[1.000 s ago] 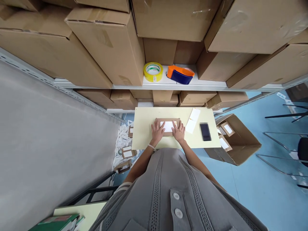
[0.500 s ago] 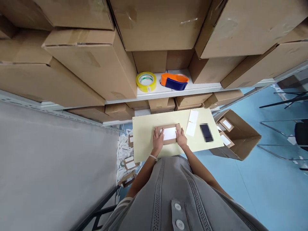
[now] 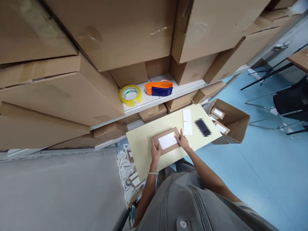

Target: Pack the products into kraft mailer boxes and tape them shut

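Observation:
A small flat cardboard box (image 3: 157, 141) with a white label (image 3: 167, 140) on its top is on or just above the pale yellow table (image 3: 141, 160). Around its left edge is my left hand (image 3: 155, 151), thumb on top near the label. My right hand (image 3: 183, 142) grips the right edge, its thumb over the label's right end and its forefinger stretched along the side. Beyond that hand lies a strip of white labels (image 3: 187, 122). Further right on the table is a dark, pixelated object (image 3: 202, 127).
A shelf (image 3: 144, 104) at the front holds large cardboard boxes, a yellow tape roll (image 3: 130, 95) and an orange and blue tape dispenser (image 3: 159, 88). An open carton (image 3: 237, 128) with labelled boxes stands right of the table. Paper strips (image 3: 124, 163) litter the floor at left.
The view has turned and tilted. My fingers have shifted from lying over the box's top to its side edges, leaving more of the label showing. The box looks slightly nearer.

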`<state>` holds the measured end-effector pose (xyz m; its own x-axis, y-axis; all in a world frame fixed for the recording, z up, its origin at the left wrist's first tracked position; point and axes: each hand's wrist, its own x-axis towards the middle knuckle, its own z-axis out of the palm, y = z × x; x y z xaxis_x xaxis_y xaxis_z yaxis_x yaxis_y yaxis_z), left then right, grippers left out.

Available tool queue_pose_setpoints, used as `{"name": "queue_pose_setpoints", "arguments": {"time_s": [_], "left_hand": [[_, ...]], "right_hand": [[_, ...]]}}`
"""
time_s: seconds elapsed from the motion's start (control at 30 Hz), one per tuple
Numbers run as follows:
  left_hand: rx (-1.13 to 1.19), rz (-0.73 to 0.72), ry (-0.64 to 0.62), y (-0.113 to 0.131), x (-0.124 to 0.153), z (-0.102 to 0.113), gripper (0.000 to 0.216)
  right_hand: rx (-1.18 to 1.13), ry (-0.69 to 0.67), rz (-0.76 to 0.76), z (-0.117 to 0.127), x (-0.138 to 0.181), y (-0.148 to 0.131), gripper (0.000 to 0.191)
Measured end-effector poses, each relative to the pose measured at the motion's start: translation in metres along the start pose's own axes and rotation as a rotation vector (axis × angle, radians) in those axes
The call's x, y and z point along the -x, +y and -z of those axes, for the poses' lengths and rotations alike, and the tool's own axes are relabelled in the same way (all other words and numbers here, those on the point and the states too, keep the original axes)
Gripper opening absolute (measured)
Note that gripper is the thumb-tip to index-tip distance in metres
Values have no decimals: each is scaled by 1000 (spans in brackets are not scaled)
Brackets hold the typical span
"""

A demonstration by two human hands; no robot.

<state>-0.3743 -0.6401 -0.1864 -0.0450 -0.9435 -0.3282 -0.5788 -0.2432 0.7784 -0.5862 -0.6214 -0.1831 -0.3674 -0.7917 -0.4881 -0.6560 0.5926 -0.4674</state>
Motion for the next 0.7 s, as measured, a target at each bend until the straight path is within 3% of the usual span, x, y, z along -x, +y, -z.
{"name": "queue_pose_setpoints", "arguments": {"time_s": [0.17,0.33,0.5,0.7], "left_hand": [[-71,100,-6,29,4,8,78],[-124,7,78,86,14,-22,74],[-57,-69,80,160,24,-100,72],[31,-145,-183,261,37,-230,70]], "right_hand": [[-76,-18,-53,14,16,7,68],[-135,37,-34,66,22,32,71],[-96,172,-106,168,16,87,73],[-24,388,-326,289,19,183,76]]}}
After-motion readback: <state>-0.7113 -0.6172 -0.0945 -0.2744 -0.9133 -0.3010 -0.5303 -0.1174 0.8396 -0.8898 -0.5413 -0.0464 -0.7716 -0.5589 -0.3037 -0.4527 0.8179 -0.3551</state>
